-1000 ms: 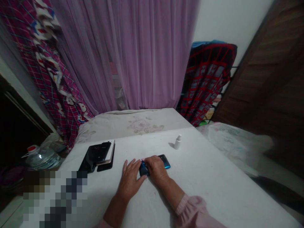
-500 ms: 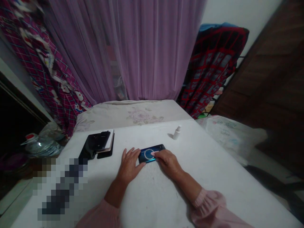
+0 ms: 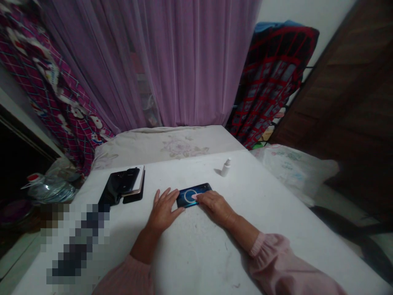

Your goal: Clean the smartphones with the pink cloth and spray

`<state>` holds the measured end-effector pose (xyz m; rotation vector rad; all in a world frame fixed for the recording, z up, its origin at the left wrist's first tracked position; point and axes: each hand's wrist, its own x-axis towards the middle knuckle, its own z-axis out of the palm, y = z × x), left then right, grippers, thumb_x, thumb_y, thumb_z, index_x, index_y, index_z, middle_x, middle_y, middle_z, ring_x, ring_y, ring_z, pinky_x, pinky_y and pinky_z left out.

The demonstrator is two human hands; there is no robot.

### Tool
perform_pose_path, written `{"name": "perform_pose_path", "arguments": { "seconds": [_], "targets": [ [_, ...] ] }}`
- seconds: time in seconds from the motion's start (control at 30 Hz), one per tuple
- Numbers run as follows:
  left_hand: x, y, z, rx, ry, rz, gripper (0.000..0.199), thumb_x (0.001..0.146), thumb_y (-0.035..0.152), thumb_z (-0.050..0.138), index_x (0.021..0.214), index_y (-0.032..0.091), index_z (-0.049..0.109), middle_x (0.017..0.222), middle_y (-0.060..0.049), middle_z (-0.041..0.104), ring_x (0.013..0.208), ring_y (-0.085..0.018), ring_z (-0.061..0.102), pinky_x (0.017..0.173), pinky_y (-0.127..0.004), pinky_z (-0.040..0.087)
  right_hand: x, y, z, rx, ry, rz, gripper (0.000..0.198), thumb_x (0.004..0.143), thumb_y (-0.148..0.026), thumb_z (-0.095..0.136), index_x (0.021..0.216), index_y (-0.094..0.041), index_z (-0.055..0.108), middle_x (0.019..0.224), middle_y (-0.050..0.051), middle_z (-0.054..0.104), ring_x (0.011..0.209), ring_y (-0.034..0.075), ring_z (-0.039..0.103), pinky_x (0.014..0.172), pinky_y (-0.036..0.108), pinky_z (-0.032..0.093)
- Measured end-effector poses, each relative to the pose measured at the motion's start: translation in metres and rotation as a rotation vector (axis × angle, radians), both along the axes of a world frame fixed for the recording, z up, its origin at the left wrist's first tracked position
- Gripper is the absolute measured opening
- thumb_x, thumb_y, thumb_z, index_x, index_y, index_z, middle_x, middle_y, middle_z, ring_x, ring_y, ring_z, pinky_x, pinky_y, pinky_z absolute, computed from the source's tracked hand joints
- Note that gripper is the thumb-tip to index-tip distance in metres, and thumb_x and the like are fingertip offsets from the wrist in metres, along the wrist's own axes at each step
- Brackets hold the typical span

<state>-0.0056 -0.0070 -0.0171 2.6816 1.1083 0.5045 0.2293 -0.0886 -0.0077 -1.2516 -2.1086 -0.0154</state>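
A blue smartphone (image 3: 201,189) with a pale ring in its middle lies flat on the white table. My left hand (image 3: 162,209) braces its left end, thumb at the near corner and index finger at the far one, the other fingers spread. Between the fingertips of my right hand (image 3: 216,207) is a small pale pink piece (image 3: 194,197), pressed against the phone over the ring. Its kind is hard to make out, since the fingers cover most of it. Beyond the phone, a small white spray bottle (image 3: 226,168) stands upright.
At the left, several dark phones or cases (image 3: 130,180) lie stacked with a white-edged item. A blurred-out dark object (image 3: 76,250) lies nearer. The white table (image 3: 196,262) meets a floral cloth (image 3: 181,143) at the back. A large water bottle (image 3: 50,188) stands beyond the left edge.
My right fingers and the pink piece have shifted slightly left across the ring. The whole view has moved a little; my left hand keeps its place on the phone.
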Motion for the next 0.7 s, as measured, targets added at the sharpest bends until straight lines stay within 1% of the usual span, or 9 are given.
{"name": "perform_pose_path", "arguments": {
  "seconds": [0.07,0.13,0.3,0.4,0.5,0.63,0.7],
  "targets": [
    [0.001,0.0,0.0,-0.001,-0.011,0.002,0.054,0.086,0.049,0.06,0.134,0.026,0.052,0.136,-0.008,0.057,0.133,-0.031,0.042,0.113,-0.06,0.017,0.008,-0.002,-0.001,0.01,-0.01,-0.033,0.027,0.095,-0.019,0.049,0.119,-0.021,0.059,0.099,0.009,0.072,0.089,0.019,0.066,0.078,0.033,0.051],
    [0.002,0.0,0.0,0.0,-0.018,0.01,0.053,0.085,0.049,0.061,0.133,0.026,0.053,0.135,-0.008,0.058,0.132,-0.032,0.043,0.113,-0.06,0.018,0.005,-0.001,-0.002,0.018,-0.007,-0.037,0.026,0.095,-0.019,0.048,0.119,-0.02,0.06,0.099,0.01,0.072,0.088,0.019,0.066,0.077,0.033,0.052],
    [0.003,-0.001,0.0,-0.001,-0.005,0.019,0.052,0.085,0.047,0.062,0.132,0.024,0.054,0.134,-0.009,0.058,0.132,-0.032,0.044,0.113,-0.06,0.017,-0.033,0.01,-0.001,0.048,0.023,0.052,0.023,0.094,-0.017,0.05,0.114,-0.017,0.061,0.097,0.009,0.072,0.089,0.02,0.065,0.079,0.033,0.051],
    [0.002,-0.001,0.0,0.013,-0.01,0.018,0.051,0.086,0.047,0.061,0.132,0.025,0.054,0.134,-0.008,0.058,0.132,-0.031,0.044,0.113,-0.06,0.017,-0.043,0.012,0.002,0.024,0.005,0.077,0.024,0.095,-0.019,0.05,0.116,-0.017,0.06,0.099,0.01,0.072,0.09,0.019,0.065,0.08,0.033,0.051],
    [0.001,-0.001,-0.001,0.017,-0.013,0.018,0.051,0.087,0.047,0.059,0.133,0.026,0.053,0.135,-0.008,0.058,0.132,-0.031,0.044,0.114,-0.059,0.015,-0.028,0.008,0.003,0.02,-0.027,0.075,0.025,0.094,-0.019,0.052,0.118,-0.018,0.06,0.1,0.009,0.072,0.091,0.018,0.065,0.08,0.032,0.051],
    [0.001,0.0,-0.002,0.007,-0.01,0.018,0.051,0.087,0.048,0.059,0.133,0.026,0.053,0.135,-0.007,0.058,0.132,-0.031,0.044,0.114,-0.059,0.017,0.006,0.0,0.002,0.036,-0.045,0.014,0.027,0.094,-0.018,0.051,0.12,-0.02,0.059,0.1,0.009,0.072,0.088,0.018,0.065,0.077,0.032,0.052],
    [0.002,0.001,-0.002,0.004,-0.016,0.019,0.051,0.086,0.048,0.059,0.132,0.027,0.054,0.135,-0.006,0.058,0.132,-0.031,0.044,0.113,-0.059,0.018,0.013,-0.001,0.001,0.026,-0.061,-0.005,0.027,0.095,-0.019,0.05,0.12,-0.02,0.059,0.1,0.009,0.072,0.087,0.018,0.065,0.077,0.032,0.052]
  ]
}}
